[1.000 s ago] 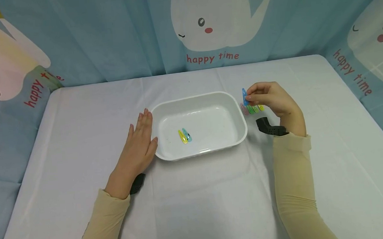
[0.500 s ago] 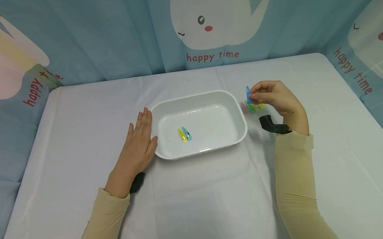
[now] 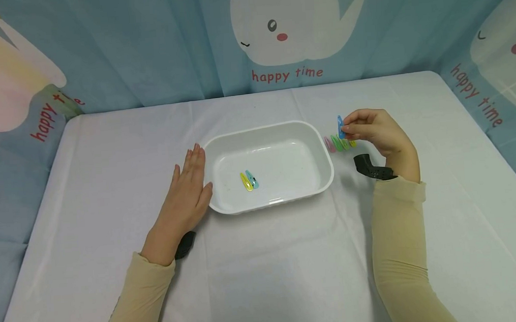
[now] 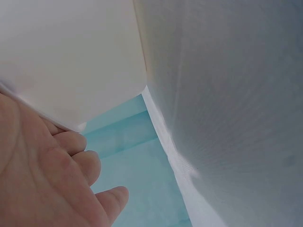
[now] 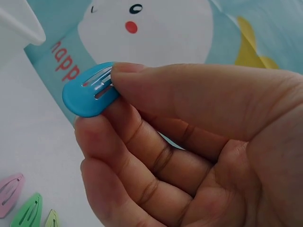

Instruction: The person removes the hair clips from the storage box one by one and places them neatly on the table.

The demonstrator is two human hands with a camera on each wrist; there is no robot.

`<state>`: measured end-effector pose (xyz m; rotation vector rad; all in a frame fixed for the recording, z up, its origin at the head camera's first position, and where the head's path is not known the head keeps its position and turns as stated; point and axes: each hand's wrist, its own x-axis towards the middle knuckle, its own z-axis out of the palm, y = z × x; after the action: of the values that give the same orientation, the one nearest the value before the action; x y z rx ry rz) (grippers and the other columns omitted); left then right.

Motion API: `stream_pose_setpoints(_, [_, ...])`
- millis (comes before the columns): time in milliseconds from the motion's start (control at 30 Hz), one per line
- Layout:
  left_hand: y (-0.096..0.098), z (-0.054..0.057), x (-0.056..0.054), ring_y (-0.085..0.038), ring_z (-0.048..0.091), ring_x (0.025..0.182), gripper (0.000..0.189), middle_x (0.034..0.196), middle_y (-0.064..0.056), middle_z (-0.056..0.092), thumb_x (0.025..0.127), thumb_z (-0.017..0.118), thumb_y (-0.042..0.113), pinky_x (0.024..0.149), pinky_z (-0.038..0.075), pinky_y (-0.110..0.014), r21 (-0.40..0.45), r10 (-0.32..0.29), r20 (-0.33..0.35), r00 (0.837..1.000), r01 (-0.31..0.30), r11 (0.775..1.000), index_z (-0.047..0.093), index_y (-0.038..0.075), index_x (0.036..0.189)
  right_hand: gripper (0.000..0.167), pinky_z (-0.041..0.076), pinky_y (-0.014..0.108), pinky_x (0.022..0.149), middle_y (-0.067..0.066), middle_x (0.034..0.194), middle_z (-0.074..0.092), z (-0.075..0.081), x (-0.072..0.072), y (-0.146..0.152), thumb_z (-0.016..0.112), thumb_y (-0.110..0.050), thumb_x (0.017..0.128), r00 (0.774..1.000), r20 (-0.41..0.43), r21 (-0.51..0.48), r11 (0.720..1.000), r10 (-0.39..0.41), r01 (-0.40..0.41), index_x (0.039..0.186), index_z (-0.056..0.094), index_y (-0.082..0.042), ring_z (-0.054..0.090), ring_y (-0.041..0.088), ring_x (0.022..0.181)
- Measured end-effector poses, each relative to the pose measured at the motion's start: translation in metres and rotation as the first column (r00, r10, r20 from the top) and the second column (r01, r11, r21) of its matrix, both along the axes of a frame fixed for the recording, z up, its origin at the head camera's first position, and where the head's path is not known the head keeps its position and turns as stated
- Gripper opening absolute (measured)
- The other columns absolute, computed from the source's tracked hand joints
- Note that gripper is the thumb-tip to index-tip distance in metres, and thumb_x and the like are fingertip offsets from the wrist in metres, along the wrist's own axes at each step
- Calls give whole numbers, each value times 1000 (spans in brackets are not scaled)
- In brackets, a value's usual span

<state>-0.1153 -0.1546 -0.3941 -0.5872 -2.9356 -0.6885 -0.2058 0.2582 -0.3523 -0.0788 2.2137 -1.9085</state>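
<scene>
Between thumb and fingers my right hand (image 3: 379, 130) pinches a blue snap hair clip (image 3: 340, 127), raised above the table to the right of the tray. The right wrist view shows the blue hair clip (image 5: 90, 92) close up. Below it a pink hair clip (image 3: 330, 144), a green one (image 3: 337, 143) and yellowish ones lie in a row beside the tray. My left hand (image 3: 182, 200) rests with straight fingers against the left end of the white tray (image 3: 283, 204). Inside the tray, a yellow hair clip (image 3: 246, 182) and a light blue one (image 3: 252, 179) lie side by side.
A white cloth covers the table (image 3: 269, 273). Behind it and at both sides hangs a blue curtain (image 3: 153, 49) with whale prints. A black wrist camera mount (image 3: 373, 168) sticks out from my right wrist.
My right hand has moved a little to the right with the blue hair clip, away from the tray's edge. The left hand and the tray have stayed in place.
</scene>
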Motion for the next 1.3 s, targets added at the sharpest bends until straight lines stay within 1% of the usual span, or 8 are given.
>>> stream_pose_setpoints(233, [0, 0, 0, -24, -1, 144, 63, 157, -11, 1, 98, 33, 20, 111, 7, -55, -7, 2, 2, 1000, -2, 1000, 4, 0, 150, 6, 52, 22, 69, 2, 79, 68, 0, 0, 0, 66, -2, 86, 1000, 12, -3, 1000, -12, 12, 87, 69, -6, 64, 13, 71])
stream_pose_setpoints(467, [0, 0, 0, -27, 2, 144, 64, 157, -11, 1, 98, 34, 20, 111, 7, -54, -9, 4, 0, 1000, -4, 1000, 5, 0, 150, 7, 52, 21, 70, 1, 78, 67, -1, 0, 2, 65, -3, 87, 1000, 6, 14, 1000, -18, 18, 85, 70, -7, 64, 12, 71])
stream_pose_setpoints(767, [0, 0, 0, -27, 2, 144, 63, 157, -12, 2, 98, 35, 19, 111, 8, -56, 1, 1, -1, 1000, -1, 1000, 6, -1, 150, 5, 52, 22, 70, 2, 79, 66, -4, -1, 6, 66, -3, 86, 998, 9, 30, 998, -56, 56, 85, 70, -6, 64, 12, 71])
stream_pose_setpoints(1033, [0, -1, -1, -28, 3, 144, 63, 157, -11, 2, 98, 34, 19, 111, 7, -56, -2, -5, -3, 1000, 5, 1000, 5, -1, 150, 7, 52, 20, 70, -1, 79, 66, -5, 1, 13, 65, -4, 87, 996, 24, 82, 993, -91, 89, 84, 70, -8, 63, 11, 70])
stream_pose_setpoints(1233, [0, -1, -1, -25, 1, 144, 63, 157, -11, 2, 98, 34, 20, 111, 7, -55, -2, -3, 0, 1000, 3, 1000, 5, -1, 150, 7, 52, 21, 69, -2, 78, 66, -7, 1, 15, 64, -5, 88, 996, 15, 102, 991, -93, 91, 84, 69, -8, 64, 10, 70])
stream_pose_setpoints(1300, [0, -1, -1, -26, 2, 144, 63, 157, -12, 2, 98, 35, 19, 111, 7, -56, -1, -3, -2, 1000, 3, 1000, 5, -1, 150, 7, 52, 21, 69, -3, 78, 67, -8, 0, 15, 64, -6, 88, 996, 13, 115, 989, -93, 91, 84, 69, -8, 64, 10, 70])
